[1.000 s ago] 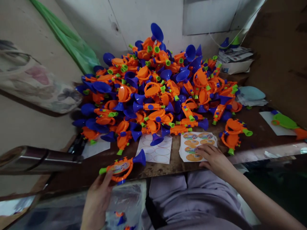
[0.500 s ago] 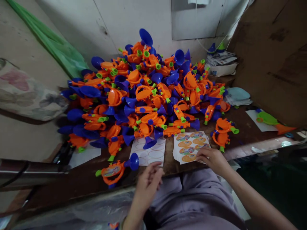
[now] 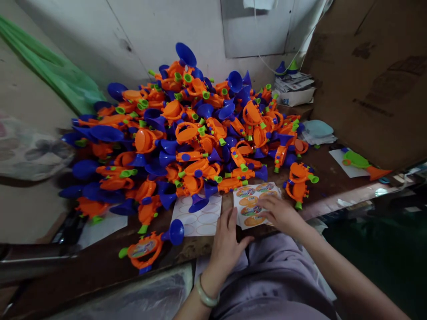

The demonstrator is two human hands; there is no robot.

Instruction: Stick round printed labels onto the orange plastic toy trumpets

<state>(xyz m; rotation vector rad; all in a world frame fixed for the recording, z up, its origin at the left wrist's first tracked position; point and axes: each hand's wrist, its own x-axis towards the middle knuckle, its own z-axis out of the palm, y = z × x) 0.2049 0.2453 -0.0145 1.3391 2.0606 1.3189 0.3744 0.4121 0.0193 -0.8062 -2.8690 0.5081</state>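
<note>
A stack of sticker sheets with orange ovals and colourful pictures lies at the table's front edge. My right hand rests over the right side of the stack, its fingers stretched across the stickers. At the left edge of the stack is my left hand, fingers extended and thumb spread out, with a bangle on the wrist. Beside it lies a backing sheet with bare oval outlines. Farther left, an orange toy trumpet with a blue bell and green mouthpiece carries an oval sticker on its side.
A large heap of toy trumpets fills the back of the table. Two orange trumpets lie right of the stickers. A green toy trumpet with an orange bell sits at the right. A cardboard sheet stands behind it.
My left hand has moved right and forward to the sticker stack. My right hand has gone from bent fingers at the stack's corner to fingers reaching over it. The view has shifted right.
</note>
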